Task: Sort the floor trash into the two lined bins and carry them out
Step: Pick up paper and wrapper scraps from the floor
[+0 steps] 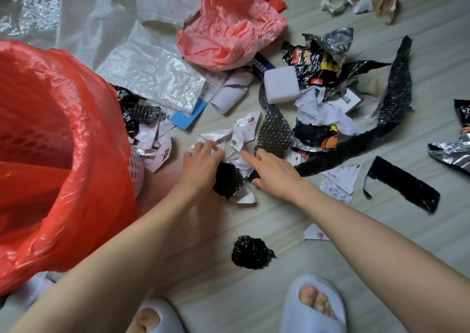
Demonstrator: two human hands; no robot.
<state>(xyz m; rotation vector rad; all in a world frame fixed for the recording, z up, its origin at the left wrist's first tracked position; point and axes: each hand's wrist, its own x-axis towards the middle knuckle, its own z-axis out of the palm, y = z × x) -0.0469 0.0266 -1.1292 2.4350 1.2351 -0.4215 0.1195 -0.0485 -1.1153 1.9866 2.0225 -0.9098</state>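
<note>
- Your left hand (201,164) grips a bundle of crumpled white paper scraps (216,142) and black bubble-wrap (227,180), fingers curled over it on the pale floor (254,294).
- Your right hand (274,172) rests just beside that bundle, index finger stretched toward the paper, the other fingers loosely bent, holding nothing.
- The red-lined mesh bin (50,154) stands left of your left fingers.
- A crumpled pink plastic bag (229,27) and a white foam block (281,84) lie beyond your fingertips.

One red-lined bin (50,154), one pink bag (229,27), one white foam block (281,84), two slippers (312,304), two hands (201,167).
</note>
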